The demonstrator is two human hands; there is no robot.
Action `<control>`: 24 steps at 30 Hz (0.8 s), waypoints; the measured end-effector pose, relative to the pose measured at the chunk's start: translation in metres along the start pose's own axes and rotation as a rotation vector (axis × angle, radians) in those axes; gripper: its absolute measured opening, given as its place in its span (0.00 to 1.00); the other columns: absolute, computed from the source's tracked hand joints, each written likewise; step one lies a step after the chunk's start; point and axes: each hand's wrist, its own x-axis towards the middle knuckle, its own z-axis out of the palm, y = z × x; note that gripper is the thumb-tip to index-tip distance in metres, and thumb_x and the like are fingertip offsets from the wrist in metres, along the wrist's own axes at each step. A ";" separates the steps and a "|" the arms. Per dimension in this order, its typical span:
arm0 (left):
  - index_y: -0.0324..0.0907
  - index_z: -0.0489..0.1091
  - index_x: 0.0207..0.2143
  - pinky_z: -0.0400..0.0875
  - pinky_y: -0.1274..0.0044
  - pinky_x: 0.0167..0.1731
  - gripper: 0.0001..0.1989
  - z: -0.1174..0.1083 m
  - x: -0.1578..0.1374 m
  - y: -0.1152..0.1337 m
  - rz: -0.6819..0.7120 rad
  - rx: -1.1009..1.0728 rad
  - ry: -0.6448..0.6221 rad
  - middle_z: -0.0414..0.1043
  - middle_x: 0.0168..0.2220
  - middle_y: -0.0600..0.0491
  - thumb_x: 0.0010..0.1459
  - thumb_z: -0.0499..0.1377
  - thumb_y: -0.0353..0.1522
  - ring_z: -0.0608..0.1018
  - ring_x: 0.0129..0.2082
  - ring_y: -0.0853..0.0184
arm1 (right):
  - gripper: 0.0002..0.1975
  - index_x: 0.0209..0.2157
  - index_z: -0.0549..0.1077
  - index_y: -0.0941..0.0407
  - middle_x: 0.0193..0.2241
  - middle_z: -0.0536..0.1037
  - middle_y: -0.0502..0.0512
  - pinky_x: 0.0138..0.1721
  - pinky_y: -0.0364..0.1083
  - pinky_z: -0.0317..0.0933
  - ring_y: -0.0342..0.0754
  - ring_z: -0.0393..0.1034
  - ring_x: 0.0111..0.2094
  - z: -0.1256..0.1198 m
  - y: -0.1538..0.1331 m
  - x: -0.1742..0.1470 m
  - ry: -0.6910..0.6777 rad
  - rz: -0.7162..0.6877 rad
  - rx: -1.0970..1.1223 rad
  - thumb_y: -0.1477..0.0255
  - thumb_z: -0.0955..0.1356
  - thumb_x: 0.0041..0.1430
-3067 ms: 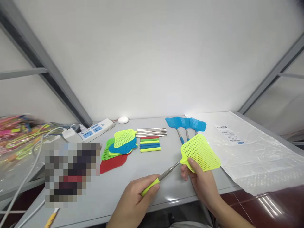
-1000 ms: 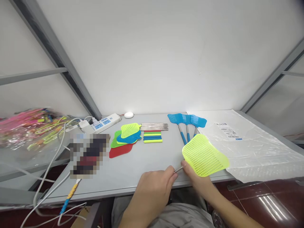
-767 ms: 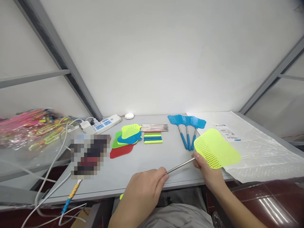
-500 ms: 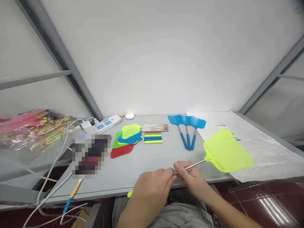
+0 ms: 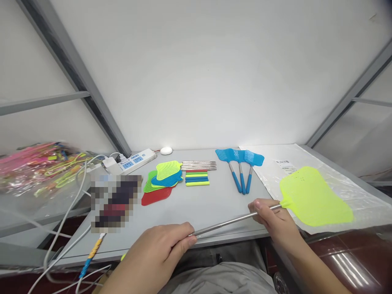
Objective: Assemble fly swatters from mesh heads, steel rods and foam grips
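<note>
A neon-yellow fly swatter [image 5: 315, 198] with a metal rod is held between my two hands above the table's front edge. My right hand [image 5: 274, 220] is closed round the rod just below the yellow head. Further left, my left hand [image 5: 162, 249] closes over the rod's other end; it hides most of the handle, of which a small yellow tip shows by the wrist. Three blue fly swatters [image 5: 241, 177] lie fanned out beyond my hands. Loose swatter heads [image 5: 157, 196], several metal rods [image 5: 199, 165] and coloured handle sleeves [image 5: 197, 179] lie left of them.
White plastic packaging [image 5: 266, 157] covers the table's right side. A power strip [image 5: 139, 160] with cables and a white rounded device [image 5: 166, 150] sit at the back left. A pixelated object [image 5: 118, 202] lies on the left, near bagged colourful items [image 5: 45, 167]. Metal frame posts flank the table.
My hands have moved apart, the left one down and left, the right one right. A longer stretch of rod now shows between them, and the yellow head has shifted right.
</note>
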 end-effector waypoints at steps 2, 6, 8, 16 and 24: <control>0.46 0.60 0.29 0.54 0.76 0.28 0.18 0.012 0.005 0.010 0.004 0.053 0.054 0.69 0.27 0.59 0.68 0.42 0.43 0.71 0.29 0.68 | 0.24 0.18 0.51 0.53 0.18 0.48 0.44 0.24 0.46 0.40 0.42 0.43 0.21 0.010 0.004 0.004 0.115 -0.019 0.136 0.60 0.62 0.66; 0.47 0.64 0.35 0.52 0.73 0.27 0.15 0.041 0.028 0.042 0.076 0.214 0.115 0.73 0.30 0.55 0.69 0.41 0.37 0.74 0.29 0.64 | 0.24 0.18 0.54 0.53 0.17 0.51 0.44 0.24 0.46 0.42 0.42 0.45 0.21 0.042 0.015 0.004 0.103 -0.051 0.162 0.59 0.61 0.66; 0.47 0.64 0.35 0.50 0.73 0.25 0.15 0.047 0.037 0.052 0.129 0.208 0.104 0.73 0.29 0.55 0.69 0.40 0.36 0.73 0.27 0.64 | 0.25 0.18 0.54 0.53 0.17 0.50 0.45 0.24 0.46 0.43 0.42 0.45 0.21 0.051 0.016 0.000 -0.002 -0.052 0.133 0.59 0.59 0.67; 0.44 0.59 0.26 0.53 0.77 0.27 0.19 0.008 0.020 0.012 0.061 -0.080 -0.042 0.66 0.24 0.60 0.68 0.44 0.42 0.69 0.27 0.70 | 0.25 0.18 0.52 0.53 0.17 0.49 0.45 0.25 0.47 0.39 0.43 0.44 0.21 0.003 -0.001 -0.004 0.117 -0.032 0.028 0.59 0.59 0.67; 0.44 0.59 0.25 0.53 0.77 0.27 0.21 -0.003 0.006 0.003 -0.024 -0.095 -0.044 0.65 0.24 0.59 0.67 0.44 0.45 0.68 0.27 0.69 | 0.26 0.16 0.52 0.53 0.16 0.47 0.44 0.25 0.47 0.39 0.43 0.42 0.21 -0.009 -0.010 0.005 0.217 -0.059 0.166 0.59 0.59 0.67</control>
